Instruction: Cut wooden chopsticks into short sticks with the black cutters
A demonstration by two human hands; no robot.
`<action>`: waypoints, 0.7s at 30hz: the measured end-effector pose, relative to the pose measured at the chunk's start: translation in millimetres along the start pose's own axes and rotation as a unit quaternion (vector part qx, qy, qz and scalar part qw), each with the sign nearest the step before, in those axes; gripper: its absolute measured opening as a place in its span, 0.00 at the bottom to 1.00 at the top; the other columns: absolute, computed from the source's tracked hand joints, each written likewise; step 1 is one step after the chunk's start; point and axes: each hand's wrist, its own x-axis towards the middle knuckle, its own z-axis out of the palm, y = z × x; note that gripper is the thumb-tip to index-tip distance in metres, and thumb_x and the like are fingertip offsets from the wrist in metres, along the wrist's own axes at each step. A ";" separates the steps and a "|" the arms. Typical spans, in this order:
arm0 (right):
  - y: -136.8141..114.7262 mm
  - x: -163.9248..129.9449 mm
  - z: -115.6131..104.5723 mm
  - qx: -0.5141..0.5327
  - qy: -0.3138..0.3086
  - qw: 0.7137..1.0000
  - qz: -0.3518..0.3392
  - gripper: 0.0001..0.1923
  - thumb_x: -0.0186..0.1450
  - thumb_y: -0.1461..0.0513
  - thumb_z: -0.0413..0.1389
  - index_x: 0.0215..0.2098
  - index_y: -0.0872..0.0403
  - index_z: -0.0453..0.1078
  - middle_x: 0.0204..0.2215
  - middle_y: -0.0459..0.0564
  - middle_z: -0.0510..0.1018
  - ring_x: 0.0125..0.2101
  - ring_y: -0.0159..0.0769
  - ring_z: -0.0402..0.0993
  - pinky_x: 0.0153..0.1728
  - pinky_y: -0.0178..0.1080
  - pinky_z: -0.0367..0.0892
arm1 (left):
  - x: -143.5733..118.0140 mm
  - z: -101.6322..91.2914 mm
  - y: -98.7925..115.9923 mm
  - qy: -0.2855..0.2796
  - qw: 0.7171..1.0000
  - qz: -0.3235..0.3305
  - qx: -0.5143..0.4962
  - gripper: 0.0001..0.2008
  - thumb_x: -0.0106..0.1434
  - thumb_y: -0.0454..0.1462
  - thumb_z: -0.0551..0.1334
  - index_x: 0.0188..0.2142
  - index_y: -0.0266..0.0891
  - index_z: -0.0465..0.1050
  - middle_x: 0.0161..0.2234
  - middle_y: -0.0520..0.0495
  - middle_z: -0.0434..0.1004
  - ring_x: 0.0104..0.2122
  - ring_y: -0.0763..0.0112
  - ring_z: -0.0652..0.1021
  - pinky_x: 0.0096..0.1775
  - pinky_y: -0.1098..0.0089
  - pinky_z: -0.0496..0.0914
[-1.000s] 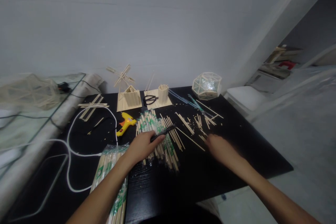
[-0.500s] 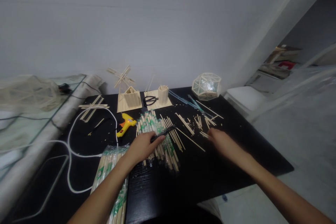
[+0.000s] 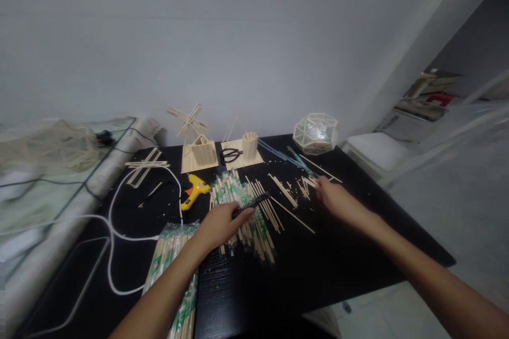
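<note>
My left hand (image 3: 225,223) is closed around a dark, narrow tool that looks like pliers (image 3: 252,203), its tip pointing right over the sticks. Below that tool lie plastic-wrapped chopsticks (image 3: 228,190) with green print, and loose bare sticks (image 3: 265,204) fan out beside them. Farther right, my right hand (image 3: 336,197) has its fingers curled down at some short cut sticks (image 3: 310,182); the fingertips are partly hidden, and whether a stick is gripped does not show clearly. More short pieces (image 3: 304,189) lie just left of these fingers.
A yellow glue gun (image 3: 194,190) with a white cable (image 3: 109,222) lies left. Behind stand a stick windmill (image 3: 202,153), a stick cylinder (image 3: 250,145) with black-handled scissors (image 3: 230,155), and a faceted stick frame (image 3: 316,133). A chopstick pack (image 3: 169,249) lies near my left forearm.
My right hand has moved up and away from me, from the near side of the short sticks to beside them. My left hand keeps its hold on the dark tool. The view has shifted slightly.
</note>
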 end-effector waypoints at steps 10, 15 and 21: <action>-119.3 176.5 -51.4 0.005 0.176 0.966 -0.191 0.11 0.72 0.63 0.54 0.36 0.58 0.78 0.33 0.59 0.83 0.36 0.43 0.77 0.43 0.40 0.65 | -3.3 -2.2 4.4 -0.001 1.000 -0.011 -0.009 0.30 0.69 0.61 0.47 0.29 0.41 0.67 0.27 0.47 0.74 0.30 0.62 0.75 0.33 0.66 0.61; -164.0 213.7 -47.0 -0.162 0.023 0.970 -0.179 0.14 0.69 0.60 0.60 0.47 0.62 0.80 0.43 0.66 0.83 0.45 0.47 0.79 0.46 0.39 0.67 | -3.3 -3.9 4.9 -0.007 1.000 -0.013 -0.014 0.30 0.69 0.62 0.47 0.30 0.41 0.68 0.26 0.47 0.74 0.29 0.63 0.74 0.32 0.67 0.60; -174.8 207.7 -47.8 -0.171 0.042 0.970 -0.169 0.21 0.69 0.57 0.61 0.58 0.57 0.73 0.53 0.66 0.78 0.52 0.50 0.75 0.51 0.44 0.67 | -2.9 -3.8 4.7 -0.012 1.000 -0.017 -0.014 0.31 0.69 0.62 0.47 0.29 0.41 0.68 0.25 0.47 0.73 0.27 0.64 0.74 0.31 0.67 0.58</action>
